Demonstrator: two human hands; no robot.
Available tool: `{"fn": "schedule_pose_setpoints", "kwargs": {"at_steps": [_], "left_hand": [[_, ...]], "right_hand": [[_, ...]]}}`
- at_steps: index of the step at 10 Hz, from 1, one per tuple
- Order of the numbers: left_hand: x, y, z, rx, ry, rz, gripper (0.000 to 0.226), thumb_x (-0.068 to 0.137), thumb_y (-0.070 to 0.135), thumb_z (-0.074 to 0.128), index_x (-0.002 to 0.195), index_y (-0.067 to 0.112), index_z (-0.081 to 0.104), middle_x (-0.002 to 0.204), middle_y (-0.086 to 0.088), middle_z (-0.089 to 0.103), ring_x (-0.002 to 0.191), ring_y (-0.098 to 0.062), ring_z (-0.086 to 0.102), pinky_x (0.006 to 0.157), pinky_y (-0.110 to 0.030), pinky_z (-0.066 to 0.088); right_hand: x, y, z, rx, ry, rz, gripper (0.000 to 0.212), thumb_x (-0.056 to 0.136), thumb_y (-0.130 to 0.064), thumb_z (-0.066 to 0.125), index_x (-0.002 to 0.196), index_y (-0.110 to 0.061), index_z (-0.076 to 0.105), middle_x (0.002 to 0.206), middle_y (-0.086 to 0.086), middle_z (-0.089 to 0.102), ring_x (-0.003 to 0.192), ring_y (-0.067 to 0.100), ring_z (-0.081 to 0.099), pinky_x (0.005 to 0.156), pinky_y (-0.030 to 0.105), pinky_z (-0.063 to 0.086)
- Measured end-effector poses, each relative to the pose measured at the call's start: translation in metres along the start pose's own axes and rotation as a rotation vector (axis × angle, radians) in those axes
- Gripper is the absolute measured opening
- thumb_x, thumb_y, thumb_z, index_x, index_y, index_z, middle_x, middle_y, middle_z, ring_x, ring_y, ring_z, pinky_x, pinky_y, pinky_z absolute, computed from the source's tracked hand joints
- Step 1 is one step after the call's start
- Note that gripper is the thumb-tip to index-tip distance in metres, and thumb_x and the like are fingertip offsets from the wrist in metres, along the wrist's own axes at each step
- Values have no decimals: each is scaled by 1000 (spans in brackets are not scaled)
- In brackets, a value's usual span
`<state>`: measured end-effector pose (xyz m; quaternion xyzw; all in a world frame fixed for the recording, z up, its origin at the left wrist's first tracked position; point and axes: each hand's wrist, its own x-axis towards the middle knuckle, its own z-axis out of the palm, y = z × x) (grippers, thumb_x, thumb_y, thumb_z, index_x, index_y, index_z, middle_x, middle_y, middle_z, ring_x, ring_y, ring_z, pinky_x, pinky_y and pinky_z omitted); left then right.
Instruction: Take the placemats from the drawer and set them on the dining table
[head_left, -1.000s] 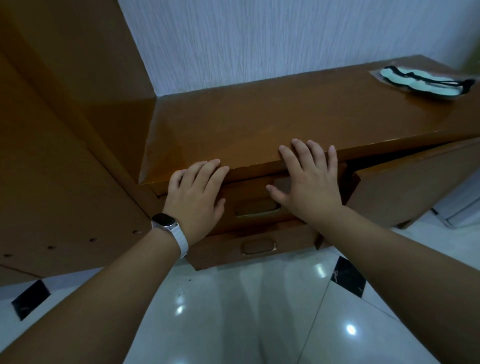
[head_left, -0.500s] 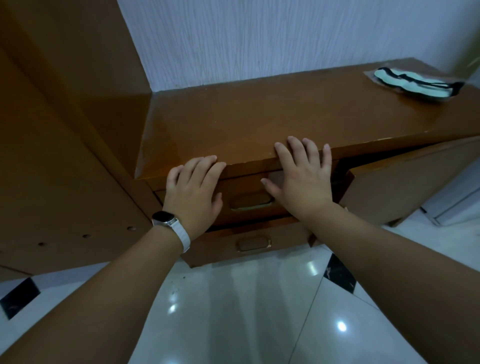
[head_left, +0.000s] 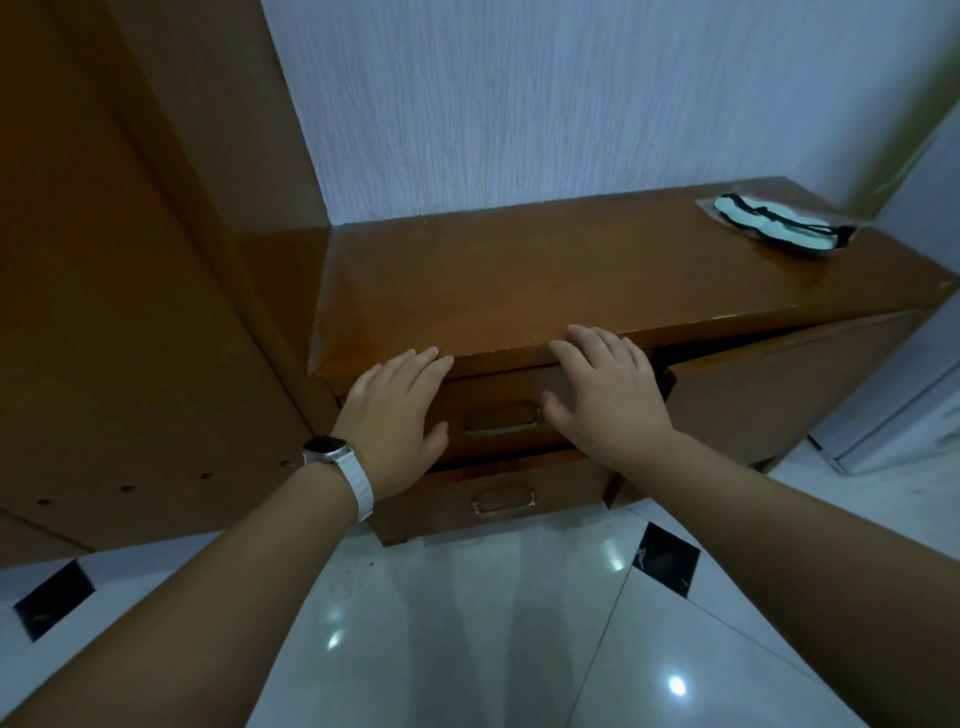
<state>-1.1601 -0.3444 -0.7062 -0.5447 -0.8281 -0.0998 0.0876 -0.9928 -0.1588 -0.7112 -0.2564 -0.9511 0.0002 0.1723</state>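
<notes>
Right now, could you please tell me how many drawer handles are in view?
2. One handle on the upper drawer between the left hand and right hand; the other handle on the lower drawer below. More may be hidden.

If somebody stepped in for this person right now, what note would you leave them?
Left hand: open, flat against the top drawer front.
Right hand: open, flat on the same drawer, beside its handle.
The top drawer looks shut; the lower drawer sticks out a little.
No placemats and no dining table in view.
Done: nothing that shows.
Left: probably open the drawer, take out the placemats, lay them on the table.
</notes>
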Motion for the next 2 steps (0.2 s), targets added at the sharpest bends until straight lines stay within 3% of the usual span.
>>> {"fn": "schedule_pose_setpoints", "kwargs": {"at_steps": [2], "left_hand": [[-17, 5, -36, -47, -41, -51, 62, 87, 36, 60, 144, 24, 40, 147, 2, 45, 135, -20, 40, 111, -44, 28]], "right_hand": [[-6, -11, -42, 75, -134, -71, 52, 94, -43, 51, 142, -22, 46, 145, 1, 48, 136, 22, 40, 113, 44, 29]]}}
